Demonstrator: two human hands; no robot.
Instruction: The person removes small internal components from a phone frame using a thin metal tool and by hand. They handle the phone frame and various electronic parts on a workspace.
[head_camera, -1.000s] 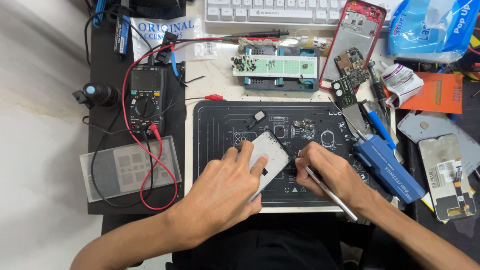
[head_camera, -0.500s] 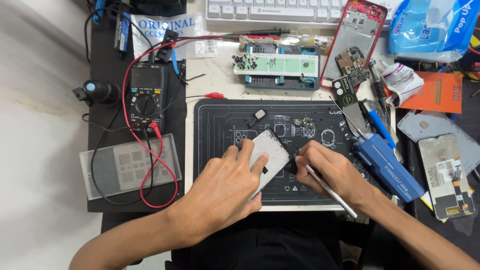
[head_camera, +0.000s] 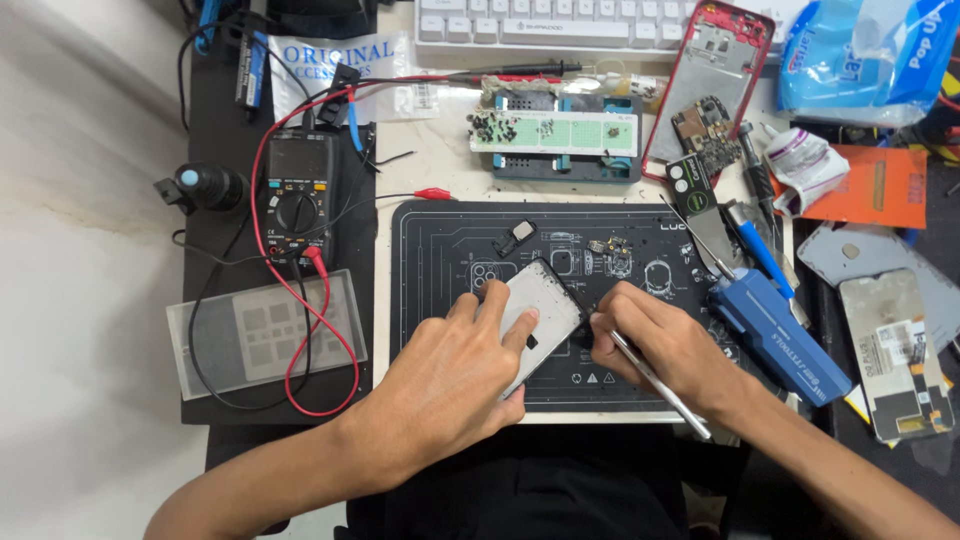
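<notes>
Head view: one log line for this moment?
left hand: pressing phone panel | right hand: metal tool at panel edge | surface: black mat

We see our two bare forearms coming in from the lower edge of the frame, with no sleeves, no gloves, no watch and no rings on them. Our left hand (head_camera: 450, 385) and right hand (head_camera: 665, 345) show short, plain, unpainted fingernails.
</notes>
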